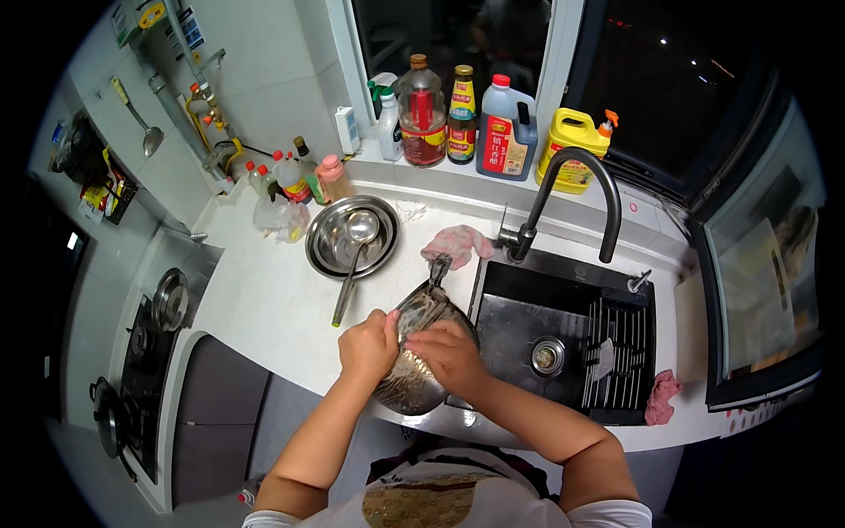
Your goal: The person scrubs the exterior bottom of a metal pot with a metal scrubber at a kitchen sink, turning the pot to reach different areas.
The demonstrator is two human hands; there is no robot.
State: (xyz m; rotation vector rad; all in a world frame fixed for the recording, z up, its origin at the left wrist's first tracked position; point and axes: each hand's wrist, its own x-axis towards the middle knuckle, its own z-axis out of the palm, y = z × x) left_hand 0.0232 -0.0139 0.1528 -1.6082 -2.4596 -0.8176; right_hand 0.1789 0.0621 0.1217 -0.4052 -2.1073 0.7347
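L hand (368, 345) grips wok (421, 352) rim; R hand (449, 354) presses flat inside. Keep wok tilted toward sink (510, 290), grip firm, scrub w/ even strokes.

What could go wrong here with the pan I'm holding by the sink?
The metal pan overhangs the counter edge beside the black sink, steadied only by your left hand and right hand; it might tip off. Its handle points toward the pink cloth and steel bowl with ladle, so a swing could knock them.

Steel wok (422, 352) (handle up) beside sink
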